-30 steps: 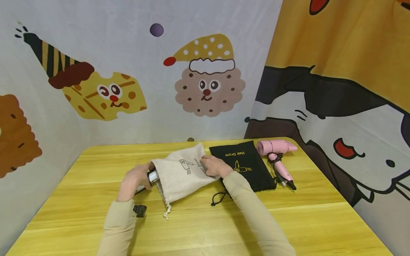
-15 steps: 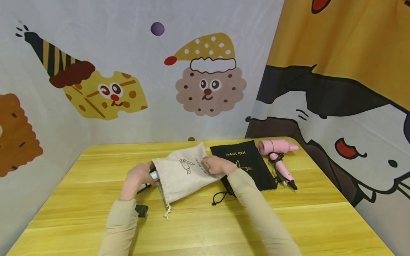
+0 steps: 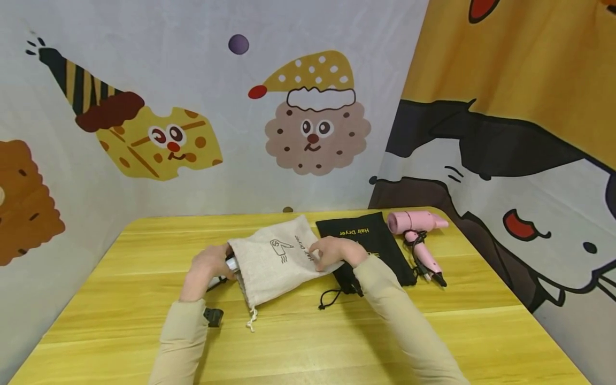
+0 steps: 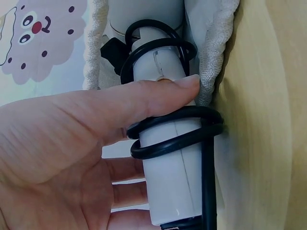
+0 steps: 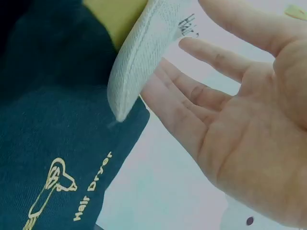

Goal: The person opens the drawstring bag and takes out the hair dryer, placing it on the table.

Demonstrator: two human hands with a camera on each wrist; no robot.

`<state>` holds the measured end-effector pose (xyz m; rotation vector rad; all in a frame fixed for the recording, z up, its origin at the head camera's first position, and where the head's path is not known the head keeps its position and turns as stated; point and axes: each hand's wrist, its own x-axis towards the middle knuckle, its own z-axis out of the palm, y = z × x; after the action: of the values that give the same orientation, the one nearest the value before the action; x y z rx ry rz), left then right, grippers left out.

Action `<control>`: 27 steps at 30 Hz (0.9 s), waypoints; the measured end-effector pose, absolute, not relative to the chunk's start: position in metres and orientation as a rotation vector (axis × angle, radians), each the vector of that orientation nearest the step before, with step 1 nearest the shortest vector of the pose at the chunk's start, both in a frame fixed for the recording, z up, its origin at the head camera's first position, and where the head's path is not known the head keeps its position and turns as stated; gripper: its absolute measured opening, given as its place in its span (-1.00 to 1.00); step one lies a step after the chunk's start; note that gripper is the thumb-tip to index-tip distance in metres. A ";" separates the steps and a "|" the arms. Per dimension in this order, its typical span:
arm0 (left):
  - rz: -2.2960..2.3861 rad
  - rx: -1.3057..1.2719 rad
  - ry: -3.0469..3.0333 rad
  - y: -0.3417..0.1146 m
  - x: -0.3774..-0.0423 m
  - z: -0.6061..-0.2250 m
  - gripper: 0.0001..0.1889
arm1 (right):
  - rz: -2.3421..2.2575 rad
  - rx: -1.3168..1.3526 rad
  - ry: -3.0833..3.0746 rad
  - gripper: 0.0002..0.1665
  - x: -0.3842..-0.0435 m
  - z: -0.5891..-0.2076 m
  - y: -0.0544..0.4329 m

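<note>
A cream drawstring bag [image 3: 269, 264] printed "Hair Dryer" lies on the table with its mouth to the left. My left hand [image 3: 206, 267] is at that mouth. It grips the handle of a white hair dryer [image 4: 170, 177], thumb across the front and fingers behind. A black cord [image 4: 168, 146] is coiled round the handle, and the dryer's head is inside the bag. My right hand [image 3: 339, 252] is at the bag's closed end, its fingers extended beside the corner in the right wrist view; some fingertips are hidden behind the cloth.
A black bag [image 3: 392, 262] printed "Hair Dryer" lies to the right, partly under the cream bag's end and my right hand. Beyond it is a pink hair dryer [image 3: 413, 220] with its cord wrapped. Printed curtains stand behind the wooden table [image 3: 289, 347].
My right hand has shifted a little to the right along the cream bag, towards its closed corner. My left hand has moved slightly right and keeps its grip on the white hair dryer.
</note>
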<state>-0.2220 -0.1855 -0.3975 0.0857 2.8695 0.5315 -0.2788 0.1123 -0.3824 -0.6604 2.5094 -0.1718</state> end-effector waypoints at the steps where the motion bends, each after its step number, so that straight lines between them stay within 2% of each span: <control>1: 0.530 0.086 2.870 -0.185 -0.222 -0.398 -0.34 | -0.158 -0.652 2.514 -0.35 -0.277 -0.384 0.112; 13: 0.531 0.069 2.855 -0.185 -0.222 -0.398 -0.17 | -0.016 -0.631 2.652 -0.42 -0.268 -0.402 0.103; 21: 0.496 0.078 2.855 -0.186 -0.223 -0.397 -0.23 | 0.084 -0.651 2.729 -0.47 -0.266 -0.406 0.099; 27: 0.494 0.088 2.860 -0.186 -0.222 -0.396 -0.21 | 0.114 -0.636 2.740 -0.41 -0.265 -0.408 0.098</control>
<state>-0.2224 -0.1863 -0.3958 0.0885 2.8600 0.4936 -0.2653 0.0975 -0.4078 -0.6363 2.7400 0.1143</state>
